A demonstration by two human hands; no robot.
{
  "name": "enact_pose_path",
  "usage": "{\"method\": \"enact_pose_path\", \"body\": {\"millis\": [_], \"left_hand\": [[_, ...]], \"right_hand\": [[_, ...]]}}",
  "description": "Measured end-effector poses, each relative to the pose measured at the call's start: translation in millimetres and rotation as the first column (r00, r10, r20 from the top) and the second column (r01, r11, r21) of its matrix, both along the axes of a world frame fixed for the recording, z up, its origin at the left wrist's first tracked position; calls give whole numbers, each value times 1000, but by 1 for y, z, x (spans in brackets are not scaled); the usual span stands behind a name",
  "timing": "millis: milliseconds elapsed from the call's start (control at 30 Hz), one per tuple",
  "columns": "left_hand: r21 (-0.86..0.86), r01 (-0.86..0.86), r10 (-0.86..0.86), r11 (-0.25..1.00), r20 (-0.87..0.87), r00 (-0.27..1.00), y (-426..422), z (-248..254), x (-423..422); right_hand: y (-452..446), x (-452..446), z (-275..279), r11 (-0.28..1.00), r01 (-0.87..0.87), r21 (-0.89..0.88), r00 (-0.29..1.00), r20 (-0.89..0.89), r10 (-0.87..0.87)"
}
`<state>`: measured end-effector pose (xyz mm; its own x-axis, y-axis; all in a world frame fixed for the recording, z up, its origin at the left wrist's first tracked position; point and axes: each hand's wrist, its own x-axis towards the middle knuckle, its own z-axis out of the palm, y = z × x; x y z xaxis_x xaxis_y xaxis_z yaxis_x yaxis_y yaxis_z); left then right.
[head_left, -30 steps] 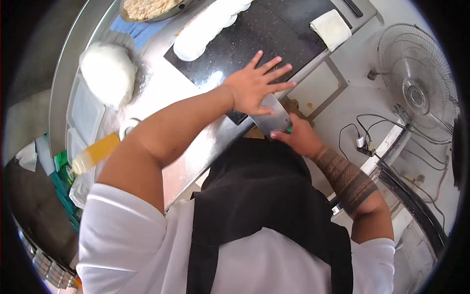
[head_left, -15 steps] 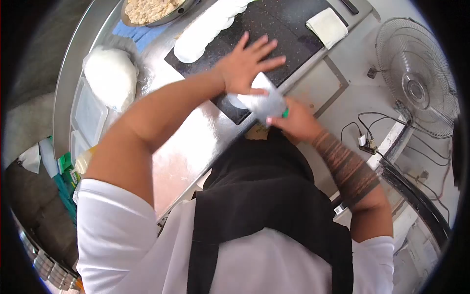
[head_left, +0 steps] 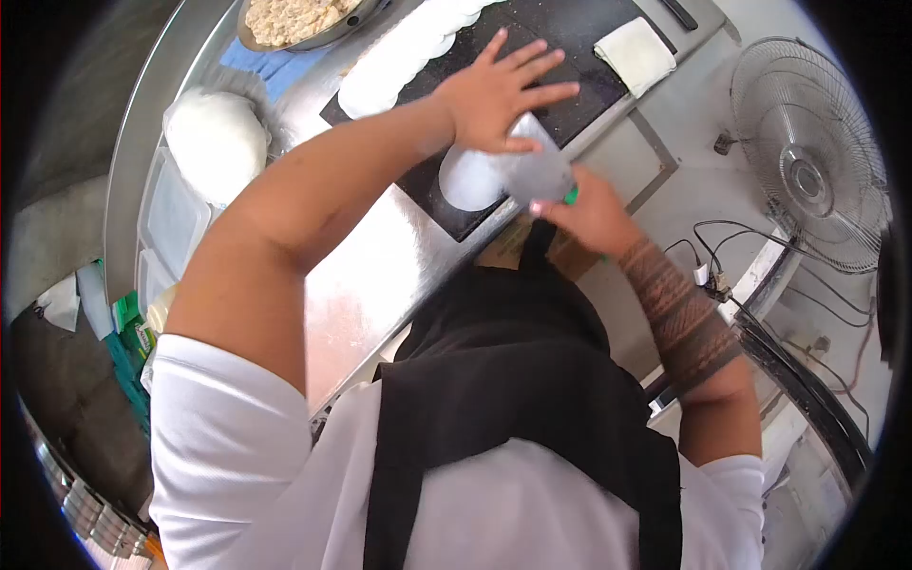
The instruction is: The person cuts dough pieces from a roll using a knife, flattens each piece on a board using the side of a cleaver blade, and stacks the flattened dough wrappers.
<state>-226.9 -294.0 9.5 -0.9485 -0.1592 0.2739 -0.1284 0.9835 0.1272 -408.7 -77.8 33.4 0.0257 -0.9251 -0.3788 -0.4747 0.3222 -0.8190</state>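
Observation:
My right hand (head_left: 594, 214) is closed around the green handle of a broad-bladed cleaver (head_left: 538, 177). The blade is smeared by motion and lies nearly flat over the near end of a dark board (head_left: 432, 195). A thin white dough round (head_left: 467, 182) is partly covered by the blade. My left hand (head_left: 499, 100) has its fingers spread, with the heel and thumb at the blade's far edge; whether it presses on the metal I cannot tell. Beyond it, overlapping white dough rounds (head_left: 404, 62) form a row along the board's left side.
A folded white cloth (head_left: 636, 55) lies at the board's right edge, near a dark handle (head_left: 679, 13). At left are a bagged white dough mass (head_left: 217, 144), plastic containers (head_left: 173, 214) and a pan of filling (head_left: 290, 21). A fan (head_left: 807, 161) and cables stand right.
Both hands and the cleaver have shifted to the right and slightly away from me. More of the dough round beside the blade now shows.

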Motion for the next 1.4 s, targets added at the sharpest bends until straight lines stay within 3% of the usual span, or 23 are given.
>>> {"method": "enact_pose_path", "body": {"millis": [33, 100, 233, 267, 333, 433, 533, 633, 700, 767, 800, 900, 933, 1067, 1167, 1200, 1233, 1400], "left_hand": [[48, 17, -18, 999, 6, 1000, 14, -5, 10], [74, -19, 3, 997, 210, 978, 51, -21, 20], [82, 19, -27, 996, 91, 996, 49, -22, -15], [50, -1, -2, 999, 68, 998, 38, -27, -25], [-8, -91, 91, 996, 19, 996, 12, -29, -34], [-47, -274, 263, 961, -163, 951, -7, -25, -29], [212, -453, 497, 866, -266, 826, -14, -3, -11], [441, -664, 643, 604, 223, 733, -4, 9, 8], [599, -613, 250, 514, 579, 776, 14, 34, 25], [510, -811, 144, 286, 814, 562, 45, 56, 25], [515, -765, 191, 387, 767, 612, 53, 50, 32], [524, -721, 516, 453, 505, 692, 74, 21, 63], [578, -737, 616, 350, 451, 646, 79, 19, 72], [700, -714, 690, 5, 515, 510, 85, 8, 92], [772, -633, 739, -47, 454, 498, 92, 8, 91], [794, -600, 760, -97, 448, 471, 96, 9, 90], [788, -614, 767, -51, 424, 481, 101, 18, 87], [767, -598, 737, 233, 262, 623, 91, 75, 61]], "right_hand": [[18, 9, 1, 1000, 17, 22, 1000, 23, -18], [56, 23, -13, 992, 43, 121, 999, -10, -42], [46, -5, -14, 984, 55, 170, 987, -160, -28], [31, -18, -16, 988, 19, 153, 992, -123, 0], [5, -41, -22, 999, -40, 5, 997, -71, 40], [-44, -49, 10, 983, -151, 102, 943, -282, 174], [-41, -46, -7, 993, -105, 51, 954, -278, 115], [0, -45, -12, 992, -116, -55, 985, -136, 108], [36, -55, -16, 984, -176, 24, 975, -134, 177], [62, -53, 6, 959, -225, 175, 934, -242, 263], [69, -54, 13, 939, -236, 252, 907, -291, 306], [74, -71, 21, 948, -288, 136, 912, -262, 314], [69, -75, 21, 967, -232, 105, 936, -246, 251], [24, -77, -10, 999, -30, -41, 989, -148, 24], [-11, -26, -39, 993, 68, -97, 997, -25, -71], [-14, -1, -40, 995, 8, -95, 995, -103, -17], [-10, 23, -40, 995, -52, -87, 983, -179, 36], [36, 65, -27, 944, -308, 119, 940, -116, 321]]}}
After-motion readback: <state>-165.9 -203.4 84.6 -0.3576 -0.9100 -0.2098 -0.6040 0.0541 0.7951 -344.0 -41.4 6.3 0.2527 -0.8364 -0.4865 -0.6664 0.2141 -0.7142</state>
